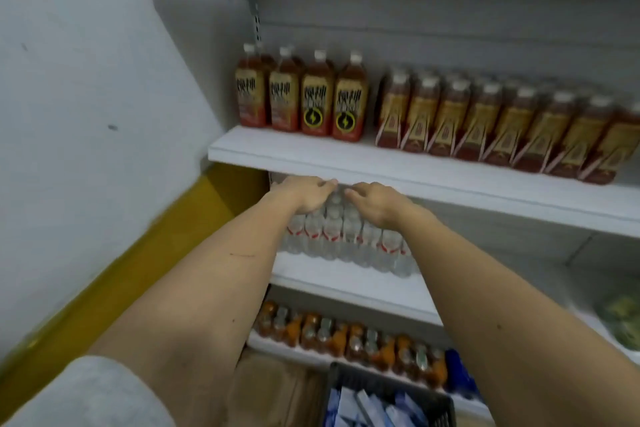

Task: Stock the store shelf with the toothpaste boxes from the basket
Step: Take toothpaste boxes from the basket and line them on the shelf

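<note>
Toothpaste boxes (374, 406) wait in the basket (446, 406); both hands, left (306, 192) and right (375, 201), fingers bent over water bottles (332, 236): shift them gently aside together.

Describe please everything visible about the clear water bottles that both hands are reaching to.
The water bottles are small, clear, plastic-looking, with white caps and red-and-white labels. They stand upright, packed tightly in rows at the left end of the white shelf, below the shelf with brown drinks. The left hand and right hand rest on their tops, fingers curled over the caps. The image is blurred, so label text is unreadable.
</note>
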